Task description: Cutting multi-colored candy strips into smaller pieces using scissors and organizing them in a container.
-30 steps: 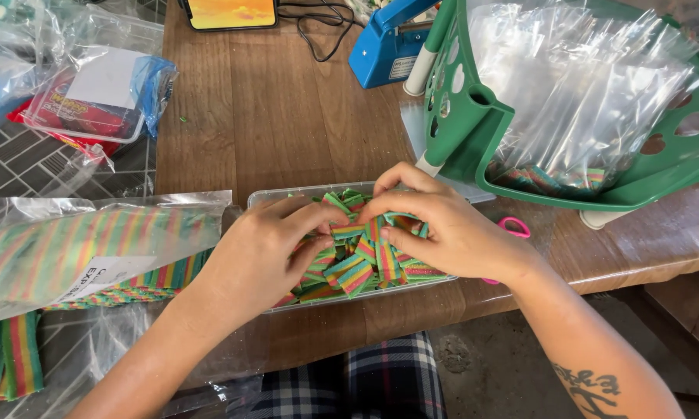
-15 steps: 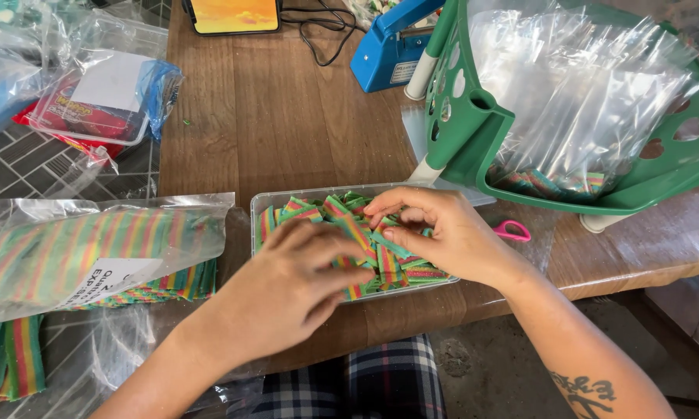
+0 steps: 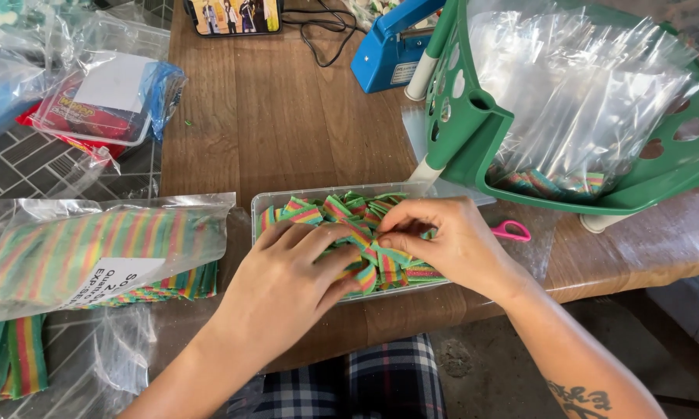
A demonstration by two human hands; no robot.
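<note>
The left hand (image 3: 287, 291) lies flat, fingers loosely spread, on the rainbow-striped candy strips (image 3: 342, 221). The right hand (image 3: 450, 244) pinches one strip between thumb and fingertips, just beside the left. Both hands work inside a clear plastic tray (image 3: 258, 211) at the wooden table's (image 3: 287, 116) near edge. A bag of striped candy (image 3: 78, 252) lies left; a green basket (image 3: 474, 140) stands right.
</note>
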